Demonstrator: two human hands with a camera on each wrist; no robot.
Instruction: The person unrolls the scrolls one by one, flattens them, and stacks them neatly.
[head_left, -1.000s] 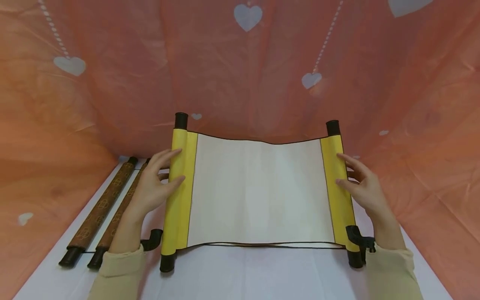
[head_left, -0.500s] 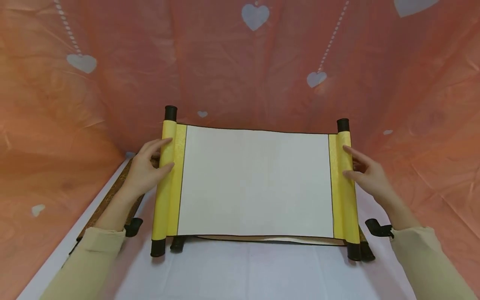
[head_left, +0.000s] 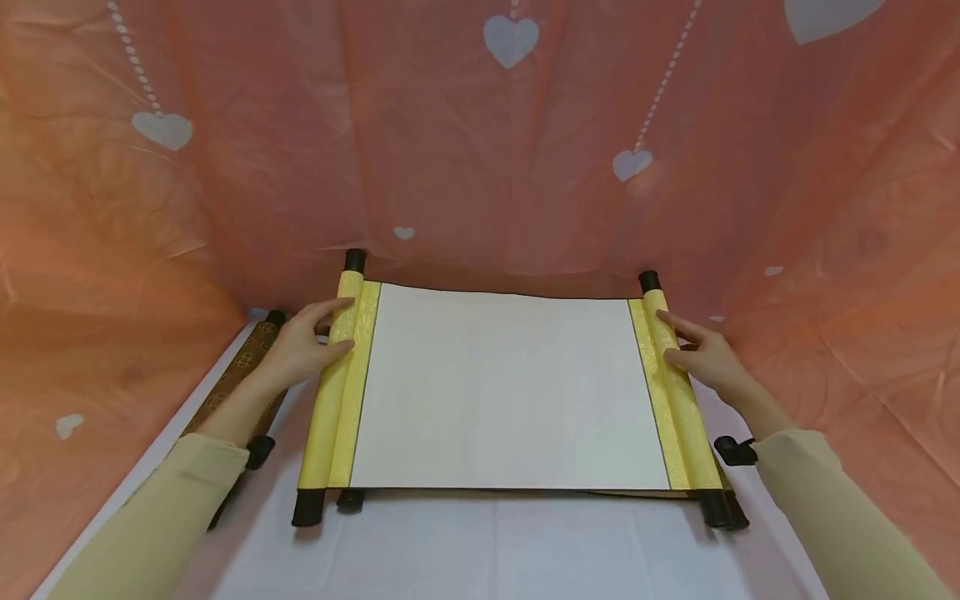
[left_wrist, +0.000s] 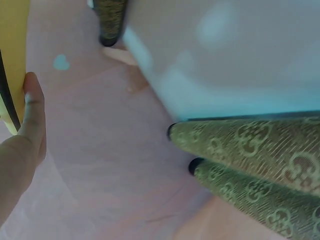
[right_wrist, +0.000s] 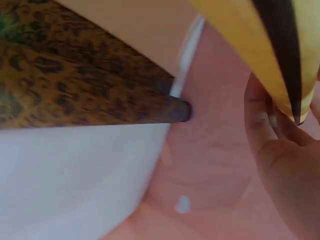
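A yellow-edged scroll [head_left: 502, 392] with a blank white sheet is spread between my hands in the head view. My left hand [head_left: 296, 348] pinches its left roller [head_left: 322, 429], thumb and fingers on opposite sides. On the right roller [head_left: 690, 425], my right hand [head_left: 708, 358] grips in the same way. Black end caps [head_left: 308, 507] stick out from both rollers. Beneath the near edge, black caps of another scroll [head_left: 350, 501] peek out; the yellow scroll hides most of it. The right wrist view shows a brown patterned roller [right_wrist: 90, 95] below the held one.
At the left, brown patterned rollers [head_left: 228, 375] lie on the white tabletop [head_left: 480, 554], partly behind my left forearm; the left wrist view shows two of these rollers [left_wrist: 250, 142] side by side. A pink cloth with white hearts [head_left: 450, 150] rises around the table.
The yellow scroll was lifted toward the camera half a second ago and now sits lower, its far edge dropped. Both hands came down with it. Caps of the scroll beneath now show.
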